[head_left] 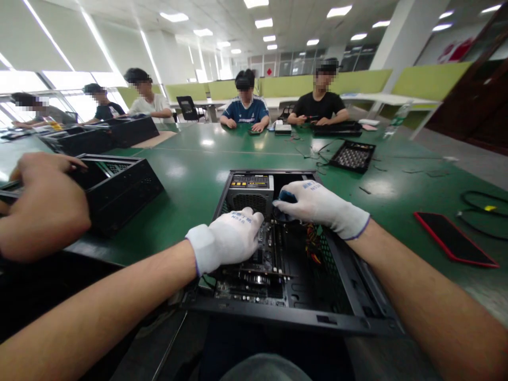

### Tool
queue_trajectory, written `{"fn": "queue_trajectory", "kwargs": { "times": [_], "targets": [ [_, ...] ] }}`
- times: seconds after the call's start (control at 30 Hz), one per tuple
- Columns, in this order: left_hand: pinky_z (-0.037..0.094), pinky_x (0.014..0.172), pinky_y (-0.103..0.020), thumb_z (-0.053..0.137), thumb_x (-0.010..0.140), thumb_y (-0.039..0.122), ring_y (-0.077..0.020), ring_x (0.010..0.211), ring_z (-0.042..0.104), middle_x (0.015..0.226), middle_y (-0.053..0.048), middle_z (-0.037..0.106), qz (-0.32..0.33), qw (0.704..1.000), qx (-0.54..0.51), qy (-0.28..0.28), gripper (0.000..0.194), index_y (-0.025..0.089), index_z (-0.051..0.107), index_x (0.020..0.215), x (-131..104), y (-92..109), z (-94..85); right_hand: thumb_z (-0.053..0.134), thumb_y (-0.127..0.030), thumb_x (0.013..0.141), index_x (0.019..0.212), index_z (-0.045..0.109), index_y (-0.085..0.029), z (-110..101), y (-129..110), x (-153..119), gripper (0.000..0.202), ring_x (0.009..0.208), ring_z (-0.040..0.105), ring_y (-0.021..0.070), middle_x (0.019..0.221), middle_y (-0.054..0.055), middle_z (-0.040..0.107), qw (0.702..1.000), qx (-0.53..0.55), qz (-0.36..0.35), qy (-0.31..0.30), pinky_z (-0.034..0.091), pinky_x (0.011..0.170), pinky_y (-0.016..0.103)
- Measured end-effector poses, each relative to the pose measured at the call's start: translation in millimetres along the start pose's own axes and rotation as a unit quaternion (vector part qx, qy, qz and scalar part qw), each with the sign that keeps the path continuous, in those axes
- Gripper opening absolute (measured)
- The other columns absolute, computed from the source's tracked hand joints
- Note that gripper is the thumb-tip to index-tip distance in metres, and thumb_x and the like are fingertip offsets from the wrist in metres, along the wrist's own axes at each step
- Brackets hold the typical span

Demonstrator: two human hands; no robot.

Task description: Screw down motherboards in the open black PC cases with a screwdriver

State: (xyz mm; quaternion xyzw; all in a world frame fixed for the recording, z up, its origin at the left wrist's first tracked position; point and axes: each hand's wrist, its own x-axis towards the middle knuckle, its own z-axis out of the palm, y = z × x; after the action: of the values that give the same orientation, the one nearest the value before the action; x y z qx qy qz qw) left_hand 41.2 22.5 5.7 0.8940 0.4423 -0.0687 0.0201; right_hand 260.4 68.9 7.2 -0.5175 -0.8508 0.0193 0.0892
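Note:
An open black computer case (337, 317) lies in front of me, with a power supply (252, 188) at its far left corner and a motherboard (270, 248) inside. My left hand (240, 233), in a white glove, reaches over the motherboard just in front of the power supply; its fingers bend downward and their tips are hidden. To the right of the power supply is my right hand (307, 203), also gloved, with its thumb and fingers curled around something dark that I cannot make out. Colored cables (313, 243) hang inside the case at the right.
At the left, a neighbor's bare arm and hand (47, 206) are beside another black case (123, 196). A red-edged black tablet (454, 238) and a black cable (476, 211) lie right. Across the green table (190, 169) are a perforated panel (353, 156) and seated people.

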Motion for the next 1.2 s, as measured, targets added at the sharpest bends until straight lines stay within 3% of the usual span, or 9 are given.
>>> {"fn": "queue_trajectory", "kwargs": {
  "times": [0.17, 0.33, 0.5, 0.73, 1.0, 1.2],
  "targets": [
    [0.057, 0.096, -0.04, 0.069, 0.081, 0.02, -0.033, 0.113, 0.069, 0.126, -0.018, 0.069, 0.019, 0.986, 0.044, -0.16, 0.046, 0.012, 0.062, 0.125, 54, 2, 3.7, 0.052, -0.051, 0.095, 0.089, 0.069, -0.018, -3, 3, -4, 0.038, 0.078, 0.063, 0.0178, 0.089, 0.006, 0.073, 0.998, 0.065, -0.01, 0.025, 0.039, 0.068, 0.027],
    [0.053, 0.104, -0.036, 0.079, 0.069, 0.019, -0.0309, 0.121, 0.066, 0.132, -0.015, 0.068, 0.024, 0.974, 0.067, -0.214, 0.061, 0.016, 0.063, 0.129, 86, -5, 26.7, 0.054, -0.048, 0.095, 0.087, 0.07, -0.018, -4, 4, -8, 0.035, 0.073, 0.06, 0.016, 0.085, 0.005, 0.072, 0.994, 0.098, -0.016, 0.051, 0.036, 0.064, 0.026],
    [0.056, 0.1, -0.041, 0.079, 0.069, 0.025, -0.0351, 0.12, 0.066, 0.136, -0.021, 0.064, 0.029, 0.975, 0.084, -0.204, 0.077, 0.011, 0.054, 0.141, 89, -8, 37.5, 0.053, -0.049, 0.096, 0.09, 0.07, -0.019, -4, 7, -12, 0.036, 0.076, 0.061, 0.0169, 0.088, 0.005, 0.073, 0.992, 0.104, -0.029, 0.066, 0.037, 0.067, 0.027],
    [0.055, 0.099, -0.039, 0.08, 0.074, 0.037, -0.0333, 0.114, 0.068, 0.126, -0.019, 0.07, 0.019, 0.976, 0.069, -0.204, 0.058, 0.013, 0.067, 0.125, 86, -7, 36.8, 0.05, -0.05, 0.097, 0.099, 0.072, -0.018, -3, 9, -14, 0.039, 0.083, 0.064, 0.0189, 0.097, 0.007, 0.075, 0.992, 0.097, -0.046, 0.07, 0.039, 0.069, 0.028],
    [0.052, 0.096, -0.033, 0.075, 0.077, 0.032, -0.0255, 0.105, 0.069, 0.109, -0.008, 0.076, -0.003, 0.986, 0.042, -0.159, 0.03, 0.02, 0.072, 0.105, 84, -15, 49.2, 0.051, -0.053, 0.096, 0.104, 0.073, -0.018, 1, 11, -14, 0.042, 0.087, 0.066, 0.0208, 0.098, 0.008, 0.075, 0.99, 0.114, -0.062, 0.063, 0.042, 0.074, 0.028],
    [0.05, 0.099, -0.035, 0.079, 0.074, 0.029, -0.026, 0.108, 0.067, 0.11, -0.007, 0.075, 0.003, 0.992, 0.028, -0.127, 0.03, 0.022, 0.072, 0.102, 89, -22, 54.7, 0.051, -0.051, 0.097, 0.097, 0.072, -0.018, 0, 10, -14, 0.039, 0.082, 0.065, 0.0195, 0.091, 0.007, 0.074, 0.99, 0.109, -0.068, 0.066, 0.041, 0.072, 0.028]
  ]
}}
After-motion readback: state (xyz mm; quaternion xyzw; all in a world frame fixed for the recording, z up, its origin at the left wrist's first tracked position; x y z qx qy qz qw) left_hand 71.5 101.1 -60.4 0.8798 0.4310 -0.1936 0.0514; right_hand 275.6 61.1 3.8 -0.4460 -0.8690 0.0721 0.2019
